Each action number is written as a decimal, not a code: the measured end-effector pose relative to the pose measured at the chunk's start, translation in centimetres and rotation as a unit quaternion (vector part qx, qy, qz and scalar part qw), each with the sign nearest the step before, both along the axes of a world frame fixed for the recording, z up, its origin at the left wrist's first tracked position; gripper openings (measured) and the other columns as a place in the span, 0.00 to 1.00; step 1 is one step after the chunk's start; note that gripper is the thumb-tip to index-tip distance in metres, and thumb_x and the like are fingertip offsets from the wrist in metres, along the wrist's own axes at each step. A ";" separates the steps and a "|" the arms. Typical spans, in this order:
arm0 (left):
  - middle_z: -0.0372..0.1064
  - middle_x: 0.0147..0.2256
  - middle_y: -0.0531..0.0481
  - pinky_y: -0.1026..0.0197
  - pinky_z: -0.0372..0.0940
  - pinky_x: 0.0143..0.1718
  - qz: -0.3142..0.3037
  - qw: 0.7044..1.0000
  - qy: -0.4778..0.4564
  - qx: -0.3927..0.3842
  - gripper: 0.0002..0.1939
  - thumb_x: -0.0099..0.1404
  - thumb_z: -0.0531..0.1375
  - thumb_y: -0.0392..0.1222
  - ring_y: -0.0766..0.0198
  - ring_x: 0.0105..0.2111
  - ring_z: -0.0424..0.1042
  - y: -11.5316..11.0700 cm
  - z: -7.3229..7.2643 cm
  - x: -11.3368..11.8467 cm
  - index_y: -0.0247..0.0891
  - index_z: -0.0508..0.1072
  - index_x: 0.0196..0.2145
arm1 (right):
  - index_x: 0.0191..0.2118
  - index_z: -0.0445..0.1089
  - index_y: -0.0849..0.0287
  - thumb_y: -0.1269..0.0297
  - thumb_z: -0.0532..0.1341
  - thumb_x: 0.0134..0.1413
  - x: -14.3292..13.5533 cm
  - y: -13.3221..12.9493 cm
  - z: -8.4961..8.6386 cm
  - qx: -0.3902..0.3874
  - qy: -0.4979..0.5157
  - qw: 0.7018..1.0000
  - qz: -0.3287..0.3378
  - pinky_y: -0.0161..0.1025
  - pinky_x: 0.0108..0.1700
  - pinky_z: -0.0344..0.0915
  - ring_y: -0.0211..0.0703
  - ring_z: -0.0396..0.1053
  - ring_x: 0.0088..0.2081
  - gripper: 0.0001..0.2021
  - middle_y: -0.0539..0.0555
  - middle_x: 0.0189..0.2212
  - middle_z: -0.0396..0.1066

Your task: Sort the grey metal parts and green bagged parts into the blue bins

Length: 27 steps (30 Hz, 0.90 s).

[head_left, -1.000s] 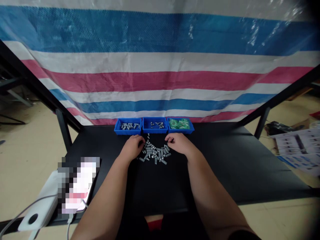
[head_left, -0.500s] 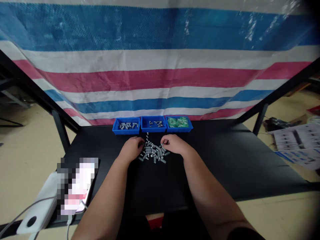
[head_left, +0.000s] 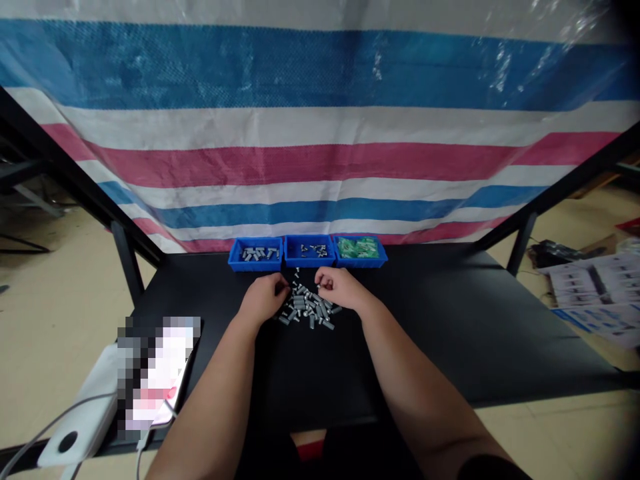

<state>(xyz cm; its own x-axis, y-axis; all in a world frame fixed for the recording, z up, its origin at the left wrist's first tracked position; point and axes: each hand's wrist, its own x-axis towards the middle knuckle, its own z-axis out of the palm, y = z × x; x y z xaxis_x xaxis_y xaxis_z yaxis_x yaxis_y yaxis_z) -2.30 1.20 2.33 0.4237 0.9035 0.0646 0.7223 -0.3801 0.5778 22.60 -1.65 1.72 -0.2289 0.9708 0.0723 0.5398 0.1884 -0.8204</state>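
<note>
A loose pile of small grey cylindrical pieces [head_left: 300, 303] mixed with silvery screws [head_left: 297, 273] lies on the black tabletop. At the left edge of the pile, my left hand [head_left: 263, 297] is closed with fingertips curled together; whatever they may pinch is hidden. Over the upper right of the pile, my right hand [head_left: 341, 288] pinches a tiny bright piece that looks like a screw. Behind the pile, three blue bins stand in a row: a left bin [head_left: 256, 267] with grey cylinders, a middle bin [head_left: 309, 263] with screws, and a right bin [head_left: 363, 262] with green-and-silver pieces.
A phone [head_left: 173, 367], partly pixelated, lies at the left table edge beside a white power bank or adapter [head_left: 83, 417] with cables. A striped plastic sheet [head_left: 320, 163] hangs behind the bins between black frame posts. Printed sheets [head_left: 595, 287] lie beyond the table at right.
My right hand has moved slightly left and up, off the right side of the pile. My left hand stays nearly in place. The whole view has shifted a little.
</note>
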 end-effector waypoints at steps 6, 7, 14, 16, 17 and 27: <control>0.79 0.33 0.51 0.60 0.63 0.34 0.011 0.999 -0.046 0.012 0.05 0.65 0.62 0.42 0.60 0.31 0.74 0.0 0.0 -0.1 0.42 0.77 0.37 | 0.54 0.70 0.55 0.60 0.65 0.58 -0.9 1.4 -0.9 0.134 0.193 0.958 -0.165 0.40 0.42 0.76 0.45 0.77 0.45 0.18 0.60 0.51 0.76; 0.79 0.33 0.51 0.60 0.63 0.34 0.011 0.998 -0.058 0.014 0.05 0.65 0.62 0.42 0.61 0.31 0.74 0.0 0.0 -0.1 0.42 0.78 0.37 | 0.55 0.70 0.54 0.60 0.65 0.58 -1.1 1.4 -0.8 0.146 0.191 0.956 -0.167 0.40 0.43 0.77 0.46 0.77 0.47 0.19 0.61 0.54 0.74; 0.80 0.37 0.52 0.62 0.67 0.41 -0.035 0.982 -0.186 -0.004 0.06 0.67 0.62 0.44 0.62 0.37 0.77 -0.6 0.3 0.8 0.41 0.78 0.38 | 0.48 0.77 0.56 0.67 0.62 0.61 -3.0 -0.1 -0.2 0.138 0.060 0.988 0.014 0.38 0.44 0.74 0.39 0.76 0.37 0.12 0.54 0.42 0.78; 0.80 0.37 0.52 0.61 0.67 0.42 -0.043 0.979 -0.198 -0.006 0.06 0.67 0.62 0.44 0.62 0.37 0.77 -0.7 0.2 0.9 0.41 0.77 0.37 | 0.44 0.78 0.57 0.68 0.62 0.60 -3.6 -0.1 -0.4 0.103 0.082 0.991 0.028 0.37 0.42 0.73 0.40 0.77 0.36 0.09 0.53 0.37 0.79; 0.80 0.37 0.52 0.61 0.68 0.42 -0.043 0.979 -0.199 -0.006 0.06 0.67 0.63 0.44 0.62 0.37 0.77 -0.6 0.1 1.0 0.41 0.77 0.38 | 0.42 0.78 0.58 0.67 0.63 0.59 -3.7 0.0 -0.6 0.087 0.096 0.991 0.023 0.37 0.40 0.73 0.40 0.77 0.35 0.08 0.52 0.35 0.79; 0.75 0.44 0.43 0.51 0.66 0.53 -0.031 0.996 0.018 0.078 0.12 0.67 0.61 0.41 0.53 0.46 0.73 0.3 -1.2 0.6 0.42 0.81 0.46 | 0.55 0.74 0.57 0.63 0.64 0.60 -3.0 1.7 -1.5 0.165 0.139 0.959 -0.181 0.41 0.43 0.75 0.43 0.77 0.37 0.17 0.56 0.40 0.79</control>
<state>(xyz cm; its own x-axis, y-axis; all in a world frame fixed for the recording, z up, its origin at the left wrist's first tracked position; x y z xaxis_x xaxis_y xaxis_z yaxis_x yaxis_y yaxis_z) -1.66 1.52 1.12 0.4823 0.8561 0.1859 0.7139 -0.5071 0.4829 19.57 0.00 0.18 0.1921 0.8965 0.3993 0.3881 0.3043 -0.8699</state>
